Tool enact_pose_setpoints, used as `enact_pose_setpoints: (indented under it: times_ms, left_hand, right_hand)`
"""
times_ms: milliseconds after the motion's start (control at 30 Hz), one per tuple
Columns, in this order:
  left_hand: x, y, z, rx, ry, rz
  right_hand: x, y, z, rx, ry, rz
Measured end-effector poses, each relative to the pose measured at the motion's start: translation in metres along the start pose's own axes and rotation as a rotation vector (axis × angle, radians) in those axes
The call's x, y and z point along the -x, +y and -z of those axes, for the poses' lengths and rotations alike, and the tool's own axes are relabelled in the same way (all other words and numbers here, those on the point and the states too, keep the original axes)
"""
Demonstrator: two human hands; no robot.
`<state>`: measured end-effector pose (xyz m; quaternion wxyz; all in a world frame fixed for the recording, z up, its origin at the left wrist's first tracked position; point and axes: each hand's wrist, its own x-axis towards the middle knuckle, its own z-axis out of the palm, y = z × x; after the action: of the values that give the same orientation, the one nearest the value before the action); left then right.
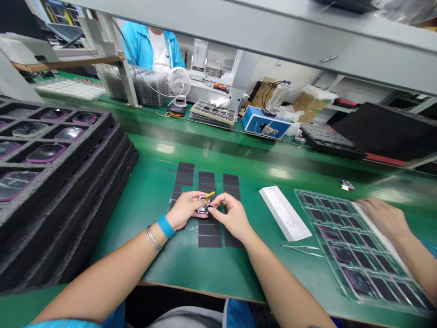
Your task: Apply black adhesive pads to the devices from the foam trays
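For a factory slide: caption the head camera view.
Left hand and right hand hold a small part above black mats on a green workbench.

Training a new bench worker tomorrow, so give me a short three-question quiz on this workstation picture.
1. True or false: the slim metal tweezers lie on the green bench, held in neither hand.
2. Multiple choice: what sits in the compartments of the black foam tray stack? A) loose screws B) purple-rimmed glossy pieces C) white cartons
3. Short answer: what colour is the slender tip sticking out at the small purple-trimmed part held between the left hand and right hand?

Key: 1 true; 2 B; 3 yellow.
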<state>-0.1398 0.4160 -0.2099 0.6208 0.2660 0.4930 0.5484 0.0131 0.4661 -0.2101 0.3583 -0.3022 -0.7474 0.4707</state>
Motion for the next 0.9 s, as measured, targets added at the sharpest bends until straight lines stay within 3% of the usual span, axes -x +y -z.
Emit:
enact_pose_setpoints:
  times_ms: [367,900]
  left_hand:
    - [-0.0011,0.0008,0.0011,-0.001,-0.016,0.005]
    - [-0.0002,-0.001,0.0012,-0.02,-0.065,-0.001]
  right_hand:
    - [0.001,-0.0032,0.0009,0.099,0.025,0.042]
    - [0.0032,-0.0073,-0.0023,0.176,-0.086,0.065]
